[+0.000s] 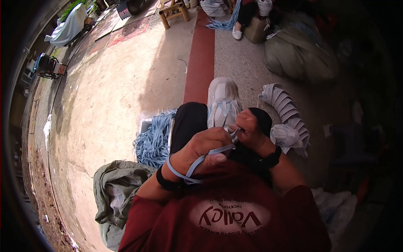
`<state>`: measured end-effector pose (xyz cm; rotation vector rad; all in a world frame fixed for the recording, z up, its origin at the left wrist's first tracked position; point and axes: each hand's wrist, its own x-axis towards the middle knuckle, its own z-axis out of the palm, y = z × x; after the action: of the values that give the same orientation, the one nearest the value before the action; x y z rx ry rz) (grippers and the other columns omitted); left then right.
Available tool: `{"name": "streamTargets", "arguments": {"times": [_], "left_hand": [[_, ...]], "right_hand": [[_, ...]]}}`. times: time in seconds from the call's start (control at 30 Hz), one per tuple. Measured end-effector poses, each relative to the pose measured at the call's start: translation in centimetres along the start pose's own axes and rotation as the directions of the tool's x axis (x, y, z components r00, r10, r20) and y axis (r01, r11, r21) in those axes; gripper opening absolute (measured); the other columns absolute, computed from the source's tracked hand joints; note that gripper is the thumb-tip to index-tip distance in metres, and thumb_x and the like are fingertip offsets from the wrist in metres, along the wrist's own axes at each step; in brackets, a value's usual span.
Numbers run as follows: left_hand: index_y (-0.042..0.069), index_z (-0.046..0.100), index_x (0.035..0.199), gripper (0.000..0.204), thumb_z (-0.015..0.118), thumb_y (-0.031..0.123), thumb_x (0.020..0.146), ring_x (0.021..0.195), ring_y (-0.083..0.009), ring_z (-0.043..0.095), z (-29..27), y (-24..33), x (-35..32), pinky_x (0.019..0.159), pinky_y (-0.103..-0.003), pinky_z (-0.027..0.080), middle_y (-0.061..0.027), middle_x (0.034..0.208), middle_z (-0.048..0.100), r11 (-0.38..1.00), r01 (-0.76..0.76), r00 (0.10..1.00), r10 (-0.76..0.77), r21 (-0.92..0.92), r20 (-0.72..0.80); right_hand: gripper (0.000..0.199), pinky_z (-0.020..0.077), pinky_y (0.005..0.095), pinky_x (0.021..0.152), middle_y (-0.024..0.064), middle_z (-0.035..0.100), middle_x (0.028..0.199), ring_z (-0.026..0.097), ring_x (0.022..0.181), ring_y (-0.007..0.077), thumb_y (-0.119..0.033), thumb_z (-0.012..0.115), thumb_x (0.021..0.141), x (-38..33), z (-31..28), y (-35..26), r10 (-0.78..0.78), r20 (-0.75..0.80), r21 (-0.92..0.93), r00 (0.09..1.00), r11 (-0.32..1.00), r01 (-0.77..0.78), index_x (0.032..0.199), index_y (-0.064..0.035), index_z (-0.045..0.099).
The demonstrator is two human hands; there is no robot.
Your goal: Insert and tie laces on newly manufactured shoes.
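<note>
Lace (222, 148), flat and pale blue, runs through the left hand (205, 143) in the head view, pinched between thumb and fingers, with a loop hanging by that wrist. The right hand (251, 125), close beside it and a little farther off, has its fingers curled closed on a thin pale strand; the fingertips are too blurred to show exactly how. Both meet at the near end of a white shoe (224, 98), which lies between the person's knees, toe pointing far, blue lacing crossing its front.

To the left, beside the thigh, a box (145, 125) is heaped with blue laces (154, 140); nearer, a green cloth (110, 174) lies crumpled. To the right, a curved row of nested white shoe pieces (286, 106) rests near the knee. Farther right sits a bulky olive sack (298, 54); far left of it, a wooden stool (174, 11).
</note>
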<state>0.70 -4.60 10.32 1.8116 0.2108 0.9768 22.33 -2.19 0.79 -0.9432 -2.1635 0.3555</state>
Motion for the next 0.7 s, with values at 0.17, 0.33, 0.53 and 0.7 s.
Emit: {"name": "streamTargets", "arguments": {"times": [0.17, 0.33, 0.53, 0.7], "left_hand": [[0.009, 0.041, 0.059, 0.047, 0.042, 0.043, 0.092, 0.065, -0.0195, 0.041, -8.4, -2.1, -10.5, 0.061, -0.033, 0.034, -0.0068, 0.065, 0.046, 0.925, -0.021, 0.758, -0.232, -0.379, -0.610], [0.015, 0.031, 0.057, 0.047, 0.033, 0.043, 0.096, 0.052, -0.0110, 0.029, -14.5, -8.1, -26.7, 0.040, -0.023, 0.023, 0.0017, 0.058, 0.032, 0.671, -0.364, 0.303, -0.570, -0.645, -0.764], [0.014, 0.045, 0.060, 0.039, 0.049, 0.039, 0.090, 0.054, -0.0160, 0.046, -13.5, -12.4, -36.2, 0.041, -0.027, 0.034, -0.0016, 0.059, 0.045, 0.445, 0.160, -0.082, -0.884, -0.881, -0.461], [-0.003, 0.060, 0.071, 0.026, 0.066, 0.021, 0.076, 0.065, -0.0319, 0.061, -13.4, -12.1, -22.5, 0.059, -0.040, 0.047, -0.0186, 0.071, 0.063, -0.020, 0.852, 0.379, -0.664, 0.522, -0.644]], "right_hand": [[0.020, 0.0325, 0.0295, 0.050, 0.0006, 0.039, 0.058, 0.038, 0.052, 0.0145, -0.010, 0.052, 0.085, -8.0, -5.9, 4.0, 0.783, -0.287, 0.760, 0.551, 0.536, -0.366, 0.066, -0.0045, 0.047], [0.016, 0.0315, 0.0278, 0.044, 0.0013, 0.042, 0.058, 0.038, 0.047, 0.0129, -0.014, 0.049, 0.088, -21.6, -8.9, 10.6, 0.953, -0.042, 0.997, 0.302, 0.058, -0.046, 0.073, -0.0065, 0.050], [0.022, 0.0451, 0.0336, 0.052, 0.0099, 0.059, 0.068, 0.062, 0.063, 0.0257, -0.025, 0.056, 0.082, -23.4, -10.6, 9.8, 0.906, 0.423, 0.277, -0.033, -0.164, -0.947, 0.071, -0.0057, 0.055], [0.027, 0.0463, 0.0403, 0.073, 0.0223, 0.058, 0.086, 0.058, 0.084, 0.0371, -0.018, 0.064, 0.072, -10.4, -7.7, 6.6, 0.713, 0.094, -0.295, 0.695, 0.686, -0.664, 0.091, 0.0019, 0.059]]}}
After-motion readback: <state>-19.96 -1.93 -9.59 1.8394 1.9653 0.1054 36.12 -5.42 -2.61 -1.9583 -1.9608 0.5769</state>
